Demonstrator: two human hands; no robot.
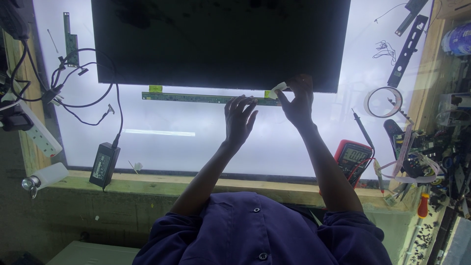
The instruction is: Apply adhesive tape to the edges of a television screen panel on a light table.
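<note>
A large dark display panel (221, 41) lies flat on a glowing white light table (196, 147). Along its near edge runs a thin green circuit strip (196, 97) joined to it by small yellowish tabs. My right hand (297, 100) pinches a small pale piece of tape or cloth (278, 89) at the strip's right end, by the panel's edge. My left hand (239, 120) hovers just below the strip with its fingers spread, the fingertips touching or almost touching the strip, and holds nothing.
A black power adapter (103, 164) with cables lies at the left, a white power strip (41, 135) beyond it. A red multimeter (354, 159) with probes, a tape roll (383, 101), ribbon cables and tools crowd the right side. A wooden ledge (147, 184) fronts the table.
</note>
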